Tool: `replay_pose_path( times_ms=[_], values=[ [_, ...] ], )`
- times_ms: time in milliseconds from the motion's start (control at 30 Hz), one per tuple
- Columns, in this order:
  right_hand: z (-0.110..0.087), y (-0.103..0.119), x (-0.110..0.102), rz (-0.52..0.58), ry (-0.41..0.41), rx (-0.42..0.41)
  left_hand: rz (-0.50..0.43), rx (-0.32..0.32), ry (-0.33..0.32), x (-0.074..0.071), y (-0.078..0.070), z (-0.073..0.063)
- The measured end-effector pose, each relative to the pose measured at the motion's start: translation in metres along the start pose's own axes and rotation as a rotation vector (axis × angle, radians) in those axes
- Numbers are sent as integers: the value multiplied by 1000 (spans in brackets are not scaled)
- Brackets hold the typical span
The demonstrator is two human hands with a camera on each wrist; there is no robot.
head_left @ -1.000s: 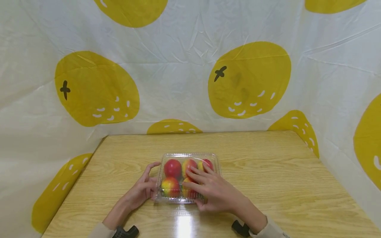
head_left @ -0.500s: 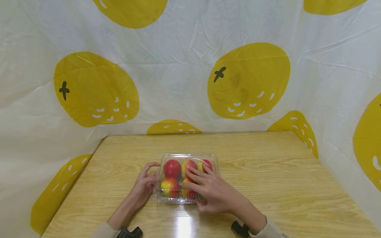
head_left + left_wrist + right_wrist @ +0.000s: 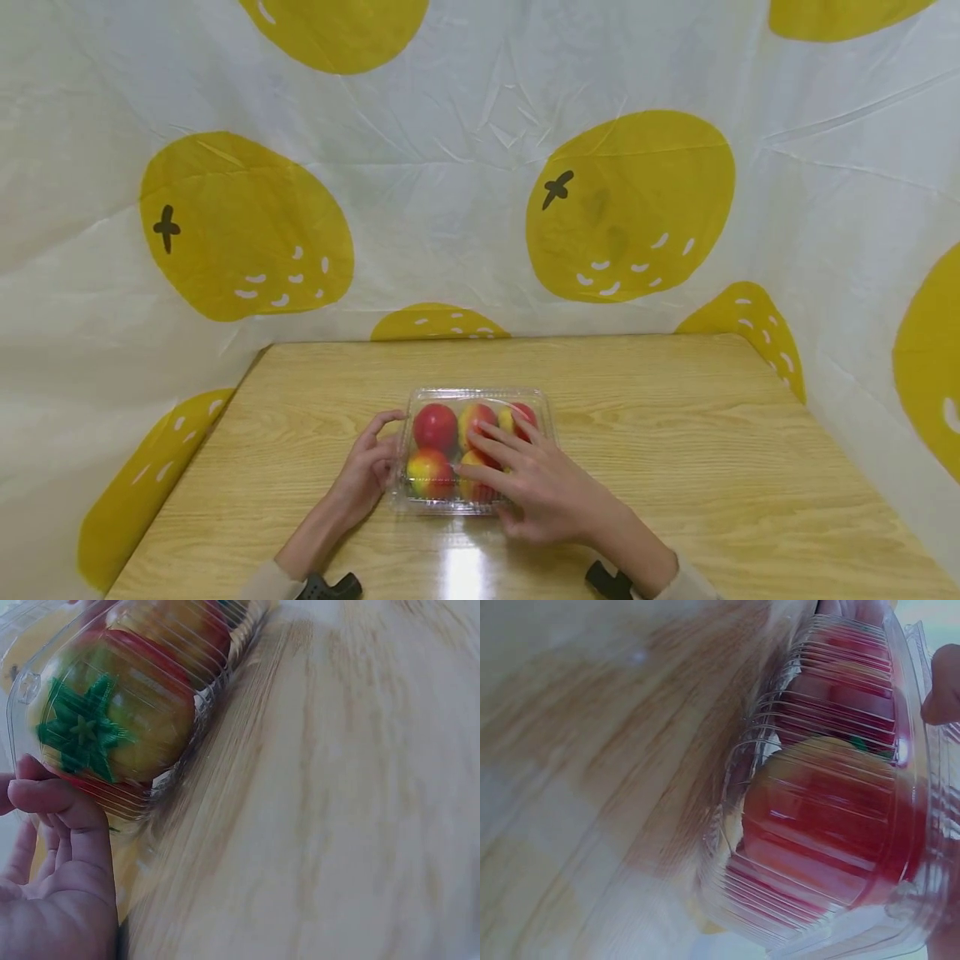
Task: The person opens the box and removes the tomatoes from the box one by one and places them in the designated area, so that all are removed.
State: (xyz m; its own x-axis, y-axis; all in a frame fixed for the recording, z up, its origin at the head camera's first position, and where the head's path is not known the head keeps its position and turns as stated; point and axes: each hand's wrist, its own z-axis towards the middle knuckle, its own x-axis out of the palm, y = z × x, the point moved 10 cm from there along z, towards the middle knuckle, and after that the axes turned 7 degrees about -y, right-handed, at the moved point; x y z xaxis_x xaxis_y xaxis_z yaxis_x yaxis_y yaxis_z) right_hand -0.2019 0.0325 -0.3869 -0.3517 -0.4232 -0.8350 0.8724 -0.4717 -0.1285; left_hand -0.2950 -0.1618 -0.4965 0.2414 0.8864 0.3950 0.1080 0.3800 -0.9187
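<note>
A clear plastic clamshell box (image 3: 420,505) with its lid down sits on the table, holding several red and yellow round fruits (image 3: 435,427). My left hand (image 3: 358,479) is at the box's left side. The left wrist view shows its thumb and curled finger pinching the rim (image 3: 10,727), beside a fruit with a green star-shaped top (image 3: 82,727). Across the right half of the lid, my right hand (image 3: 543,487) rests with fingers spread and fairly straight. In the right wrist view, its thumb (image 3: 945,682) is beside the rim. The fruits' exact kind cannot be told.
Wood-grain tabletop (image 3: 675,433) surrounds the box. White cloth (image 3: 435,225) printed with large yellow fruit hangs behind the table and along both sides. Black wrist devices (image 3: 330,587) show at both cuffs near the bottom edge.
The left hand has shifted slightly, and its fingers have drawn in against the box's left side. My right hand and the box have stayed nearly still.
</note>
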Motion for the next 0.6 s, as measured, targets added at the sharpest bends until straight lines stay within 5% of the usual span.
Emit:
replay_pose_path(
  times_ms=[600],
  values=[
    [-5, -2, 7, 22, 114, 58, -15, 4, 4, -1, 1, 1]
  ],
)
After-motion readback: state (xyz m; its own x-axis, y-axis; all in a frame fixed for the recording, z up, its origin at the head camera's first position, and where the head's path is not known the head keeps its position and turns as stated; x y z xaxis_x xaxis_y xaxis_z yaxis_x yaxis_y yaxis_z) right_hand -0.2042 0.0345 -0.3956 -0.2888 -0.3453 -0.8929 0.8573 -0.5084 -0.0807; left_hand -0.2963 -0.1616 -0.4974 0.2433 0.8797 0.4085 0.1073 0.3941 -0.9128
